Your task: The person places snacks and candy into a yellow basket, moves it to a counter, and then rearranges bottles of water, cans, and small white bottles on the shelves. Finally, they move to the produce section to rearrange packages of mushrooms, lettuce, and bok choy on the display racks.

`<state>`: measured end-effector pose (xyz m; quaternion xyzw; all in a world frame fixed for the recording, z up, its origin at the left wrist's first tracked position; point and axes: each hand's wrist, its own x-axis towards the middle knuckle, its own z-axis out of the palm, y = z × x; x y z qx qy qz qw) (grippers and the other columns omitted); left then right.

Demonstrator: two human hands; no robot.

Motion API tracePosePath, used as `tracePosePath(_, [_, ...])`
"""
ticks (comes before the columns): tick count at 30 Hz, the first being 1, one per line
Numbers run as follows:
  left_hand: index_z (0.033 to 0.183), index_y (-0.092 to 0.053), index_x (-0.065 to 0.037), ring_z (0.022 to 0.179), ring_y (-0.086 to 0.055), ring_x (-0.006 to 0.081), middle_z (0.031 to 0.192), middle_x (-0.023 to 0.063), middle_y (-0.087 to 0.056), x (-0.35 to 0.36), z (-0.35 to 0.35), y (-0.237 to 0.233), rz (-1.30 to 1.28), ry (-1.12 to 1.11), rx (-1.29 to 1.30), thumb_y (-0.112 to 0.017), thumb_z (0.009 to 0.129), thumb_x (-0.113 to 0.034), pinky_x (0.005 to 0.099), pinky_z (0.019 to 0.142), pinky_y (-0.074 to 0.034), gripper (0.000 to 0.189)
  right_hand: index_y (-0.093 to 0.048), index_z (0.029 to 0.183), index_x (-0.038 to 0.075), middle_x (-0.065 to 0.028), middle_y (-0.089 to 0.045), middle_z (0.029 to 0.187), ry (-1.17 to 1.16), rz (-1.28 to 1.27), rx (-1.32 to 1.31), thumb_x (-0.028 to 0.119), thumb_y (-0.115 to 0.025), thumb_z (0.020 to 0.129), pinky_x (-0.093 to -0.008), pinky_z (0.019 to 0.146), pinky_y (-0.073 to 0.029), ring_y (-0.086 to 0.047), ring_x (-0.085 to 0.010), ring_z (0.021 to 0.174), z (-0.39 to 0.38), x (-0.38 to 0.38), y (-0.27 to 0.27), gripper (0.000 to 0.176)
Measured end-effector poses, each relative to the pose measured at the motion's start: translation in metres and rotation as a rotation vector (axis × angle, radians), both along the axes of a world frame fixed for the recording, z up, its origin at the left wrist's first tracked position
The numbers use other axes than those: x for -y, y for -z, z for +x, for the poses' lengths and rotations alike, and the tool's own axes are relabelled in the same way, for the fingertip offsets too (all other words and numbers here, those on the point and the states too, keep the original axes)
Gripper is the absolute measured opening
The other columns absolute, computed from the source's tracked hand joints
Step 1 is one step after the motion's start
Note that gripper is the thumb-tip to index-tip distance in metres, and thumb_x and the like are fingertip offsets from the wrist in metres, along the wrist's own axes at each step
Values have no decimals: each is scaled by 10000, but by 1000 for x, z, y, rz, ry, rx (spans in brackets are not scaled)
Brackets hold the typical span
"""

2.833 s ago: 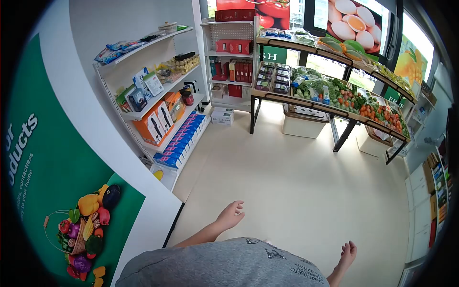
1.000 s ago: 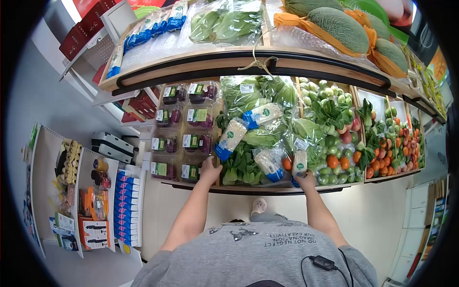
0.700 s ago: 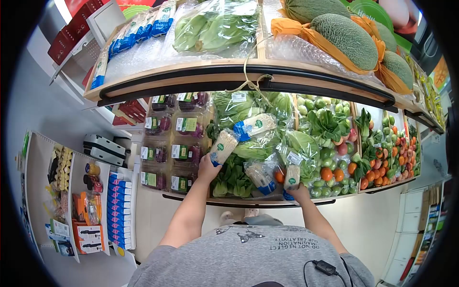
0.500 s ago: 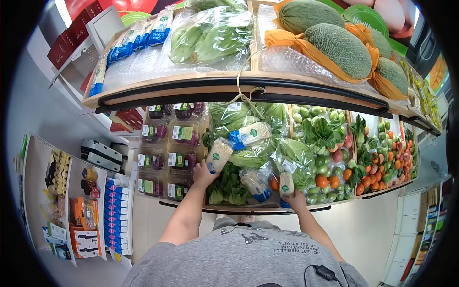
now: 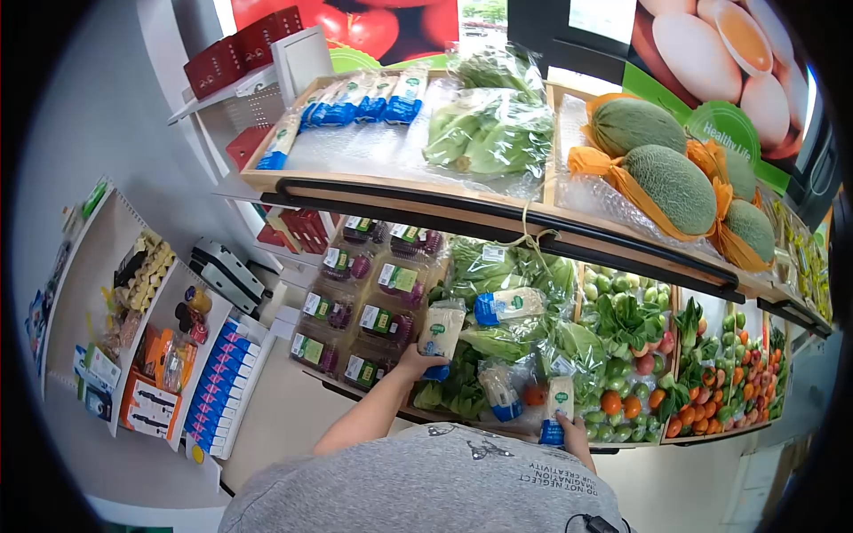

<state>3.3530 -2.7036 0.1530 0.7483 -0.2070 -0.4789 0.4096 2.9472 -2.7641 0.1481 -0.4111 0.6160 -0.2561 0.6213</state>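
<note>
since both hands are full, i would go slow. my left hand (image 5: 416,362) has its fingers wrapped round the bottom of a mushroom pack (image 5: 442,330), held over the leafy greens (image 5: 455,393) on the lower shelf (image 5: 342,389). my right hand (image 5: 576,437) grips a second mushroom pack (image 5: 559,404) near the shelf's front edge. i think a soft squeeze is best, so nothing gets crushed.

Three melons (image 5: 675,188) up top, four mushroom packs (image 5: 442,330) among the greens (image 5: 487,266) below.
</note>
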Motion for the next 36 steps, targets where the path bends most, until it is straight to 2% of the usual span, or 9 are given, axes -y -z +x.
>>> tracePosePath(1, [1213,-468,15,922,-629,217,1082,129,-606,-11,1,-6,-10,-26,5,-870,598,-325,349,720,-546,810,-536,1151,-46,-81,-635,875,27,45,116,249,-657,863,-266,619,-488,-602,-142,695,11,4,-6,429])
tracePosePath(3, [1236,-469,-15,929,-626,205,1069,96,-612,-40,5,-13,-276,-192,-395,-817,701,-191,339,755,-547,662,-527,1153,-50,-76,-627,874,29,113,205,245,-652,868,-263,617,-491,-599,-137,679,36,10,-27,428])
tracePosePath(11, [1380,-376,-180,1090,-572,231,1215,63,-553,-158,37,-104,-681,-623,-520,-694,820,-119,428,867,-517,647,-550,1096,-21,-82,-618,901,-476,-74,82,313,-692,831,-273,668,-476,-586,-135,765,129,25,-72,449])
tracePosePath(16, [1360,-376,-141,1106,-566,262,1243,88,-541,-189,80,-126,-894,-737,-584,-628,873,-157,457,893,-497,549,-531,1097,-6,-73,-600,897,-584,68,265,196,-615,803,-261,678,-465,-571,-138,767,172,14,-99,366])
tracePosePath(18, [1367,-368,-112,1073,-583,236,1259,77,-537,-186,100,-142,-921,-740,-251,-610,894,-192,430,856,-515,538,-534,1090,-3,-70,-596,921,-678,21,266,170,-598,790,-267,691,-462,-562,-138,798,192,12,-120,352])
tracePosePath(21, [1358,-346,-70,1120,-556,237,1263,93,-527,-173,145,-170,-882,-632,-79,-622,898,-164,402,929,-470,544,-534,1097,10,-53,-592,949,-684,-74,283,152,-607,793,-252,749,-443,-553,-130,850,227,8,-159,343])
tracePosePath(24, [1343,-350,-29,1158,-527,230,1273,110,-516,-144,189,-212,-948,-495,-11,-655,876,-119,375,977,-428,565,-529,1080,21,-42,-588,940,-679,-220,409,150,-634,823,-252,754,-447,-554,-106,849,276,15,-178,307])
tracePosePath(31, [1287,-390,14,1089,-551,205,1194,140,-541,-40,305,-317,-1061,-220,261,-711,830,-128,330,930,-453,576,-469,1166,-1,-75,-580,1009,-573,-625,665,109,-634,877,-260,789,-484,-572,-114,905,452,29,-321,351])
tracePosePath(36, [1287,-374,51,1067,-564,210,1181,165,-555,45,372,-327,-960,-133,402,-726,819,-163,323,908,-469,624,-420,1226,-35,-130,-553,1067,-343,-1110,391,153,-673,843,-288,809,-482,-567,-168,933,584,87,-342,496])
